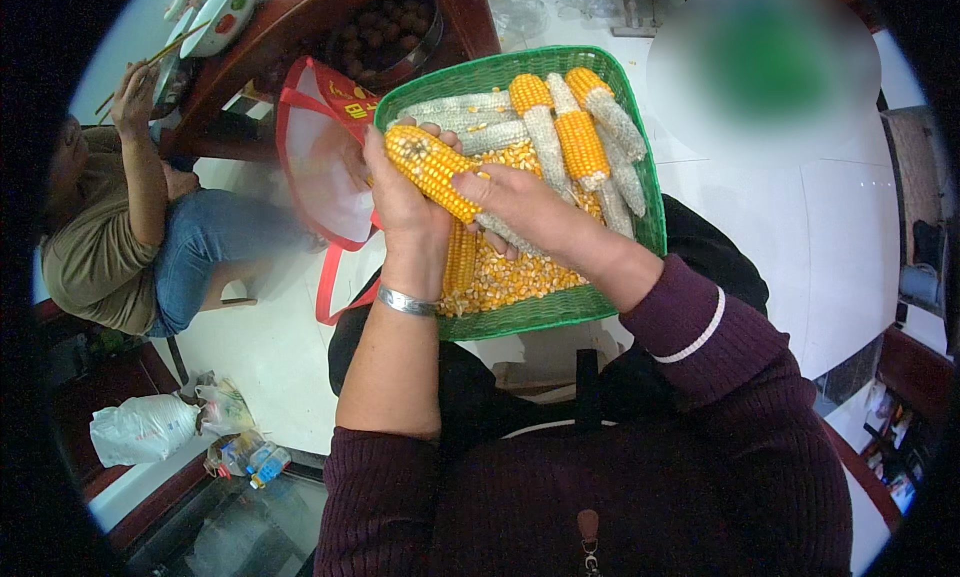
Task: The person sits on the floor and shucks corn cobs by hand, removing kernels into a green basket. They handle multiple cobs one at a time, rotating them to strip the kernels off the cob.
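Note:
My left hand [409,194] holds a dried corn cob [427,168] with yellow kernels on its upper part and a bare lower end. My right hand [517,206] grips the lower part of that cob, its thumb against the kernels. Both hands are above a green woven basket [645,224] resting on my lap. Inside lie loose corn kernels [510,281], several bare cobs [465,112] and a few partly shelled cobs [581,146]. Another kernel-covered cob [459,258] lies beneath my left hand, partly hidden.
A red-and-white bag [322,179] stands against the basket's left side. Behind it is a wooden table [300,22] with a bowl [225,18]. Another person [105,239] sits at the left, holding chopsticks. Plastic bags [142,427] and bottles [262,457] lie at the lower left.

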### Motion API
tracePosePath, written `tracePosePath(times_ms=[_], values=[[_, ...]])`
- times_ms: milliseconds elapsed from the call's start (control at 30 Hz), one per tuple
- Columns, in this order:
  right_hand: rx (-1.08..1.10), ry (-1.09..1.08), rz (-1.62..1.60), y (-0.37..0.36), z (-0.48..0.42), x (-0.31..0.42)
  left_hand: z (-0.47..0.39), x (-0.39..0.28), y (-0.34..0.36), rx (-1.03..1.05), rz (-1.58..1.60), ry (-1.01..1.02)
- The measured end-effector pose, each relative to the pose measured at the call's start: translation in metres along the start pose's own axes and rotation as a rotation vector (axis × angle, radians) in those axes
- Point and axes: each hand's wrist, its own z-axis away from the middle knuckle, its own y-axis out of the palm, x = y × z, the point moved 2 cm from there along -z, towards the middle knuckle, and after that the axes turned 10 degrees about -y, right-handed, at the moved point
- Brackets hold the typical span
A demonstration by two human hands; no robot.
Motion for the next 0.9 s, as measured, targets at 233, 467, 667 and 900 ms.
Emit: tracePosePath(times_ms=[233,467,667,900], values=[[-0.153,-0.381,0.371,0.001,-0.01,-0.025,0.0,0.005,0.0,-0.033,-0.032,0.019],[-0.16,-0.341,0.44,0.003,-0.008,-0.022,0.001,0.006,-0.001,-0.064,-0.027,0.026],[-0.138,-0.359,0.35,0.003,-0.009,-0.027,0.002,0.006,-0.003,-0.062,-0.034,0.029],[-0.183,-0.134,0.038,0.005,-0.001,-0.011,0.005,0.002,0.003,-0.06,-0.116,0.081]])
